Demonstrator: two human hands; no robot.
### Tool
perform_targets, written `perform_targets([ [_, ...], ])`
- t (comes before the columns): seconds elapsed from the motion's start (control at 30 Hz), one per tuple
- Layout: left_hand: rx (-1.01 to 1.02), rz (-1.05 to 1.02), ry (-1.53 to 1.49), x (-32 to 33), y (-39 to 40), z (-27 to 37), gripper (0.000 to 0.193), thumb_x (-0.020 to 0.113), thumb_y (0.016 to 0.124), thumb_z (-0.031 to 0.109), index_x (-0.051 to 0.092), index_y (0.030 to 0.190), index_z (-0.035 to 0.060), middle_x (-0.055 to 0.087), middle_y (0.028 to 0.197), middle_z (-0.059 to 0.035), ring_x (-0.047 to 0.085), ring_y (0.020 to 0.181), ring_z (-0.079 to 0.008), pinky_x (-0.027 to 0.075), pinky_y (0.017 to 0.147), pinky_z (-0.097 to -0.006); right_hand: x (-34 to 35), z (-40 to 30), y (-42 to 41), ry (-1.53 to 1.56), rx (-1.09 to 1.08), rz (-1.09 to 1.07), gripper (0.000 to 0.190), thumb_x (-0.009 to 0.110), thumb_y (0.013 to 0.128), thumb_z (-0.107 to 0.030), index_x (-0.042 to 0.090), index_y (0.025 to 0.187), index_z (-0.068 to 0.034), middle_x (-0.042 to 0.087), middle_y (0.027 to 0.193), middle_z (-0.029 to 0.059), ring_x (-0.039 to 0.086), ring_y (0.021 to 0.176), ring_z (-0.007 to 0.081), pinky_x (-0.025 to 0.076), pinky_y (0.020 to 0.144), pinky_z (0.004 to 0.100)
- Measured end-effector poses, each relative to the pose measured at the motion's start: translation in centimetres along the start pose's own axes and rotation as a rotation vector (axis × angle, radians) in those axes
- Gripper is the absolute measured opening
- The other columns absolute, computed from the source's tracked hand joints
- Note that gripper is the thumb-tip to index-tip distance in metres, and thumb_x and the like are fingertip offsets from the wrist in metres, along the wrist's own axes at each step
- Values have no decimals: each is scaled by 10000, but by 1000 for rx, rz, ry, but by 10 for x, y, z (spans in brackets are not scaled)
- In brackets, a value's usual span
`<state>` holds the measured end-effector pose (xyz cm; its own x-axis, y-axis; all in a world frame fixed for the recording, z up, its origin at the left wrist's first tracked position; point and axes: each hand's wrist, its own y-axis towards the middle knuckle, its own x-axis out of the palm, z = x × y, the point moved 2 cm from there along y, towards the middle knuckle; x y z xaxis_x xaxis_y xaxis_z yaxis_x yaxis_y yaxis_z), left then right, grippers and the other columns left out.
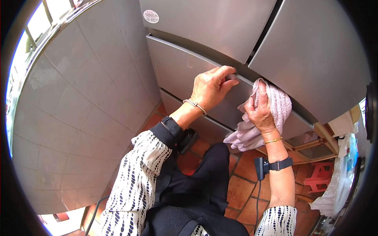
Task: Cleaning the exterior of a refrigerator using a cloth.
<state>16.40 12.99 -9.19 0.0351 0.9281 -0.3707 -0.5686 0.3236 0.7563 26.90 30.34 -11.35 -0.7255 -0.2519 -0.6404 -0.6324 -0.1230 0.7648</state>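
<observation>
My left hand point(211, 85) is at the top edge of a grey refrigerator drawer front point(180, 65), its fingers bent over the edge and no cloth in it. To its right, my right hand point(261, 109) grips a pale pink towel point(280, 103), pressed at the same top edge. Part of the towel hangs down in folds below the hand. A dark gap runs between this drawer front and the two grey refrigerator doors point(310, 59) above. A lower drawer front point(174, 103) lies beneath.
A tiled wall point(88, 97) stands at the left. On the right are a wooden-framed cabinet point(313, 147) and a red plastic stool point(320, 177) on the terracotta tile floor point(240, 188). A black cable point(258, 200) hangs from the device on my right forearm.
</observation>
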Motion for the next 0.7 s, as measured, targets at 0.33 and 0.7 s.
perform_targets([
  [0.33, 246, -162, 238, -6, 16, 2, 201, 698, 780, 175, 601, 926, 77, 621, 671, -65, 632, 599, -260, 505, 549, -359, -1, 2, -1, -66, 10, -39, 648, 583, 794, -17, 336, 1385, 86, 495, 1283, 291, 545, 1140, 431, 440, 998, 422],
  [0.7, 263, -104, 222, -8, 13, -4, 221, 678, 760, 136, 568, 946, 90, 611, 652, -53, 628, 596, -259, 500, 557, -366, 3, -1, -1, 10, 23, -25, 671, 581, 798, -10, 314, 1409, 59, 487, 1299, 289, 524, 1167, 441, 421, 1016, 427],
])
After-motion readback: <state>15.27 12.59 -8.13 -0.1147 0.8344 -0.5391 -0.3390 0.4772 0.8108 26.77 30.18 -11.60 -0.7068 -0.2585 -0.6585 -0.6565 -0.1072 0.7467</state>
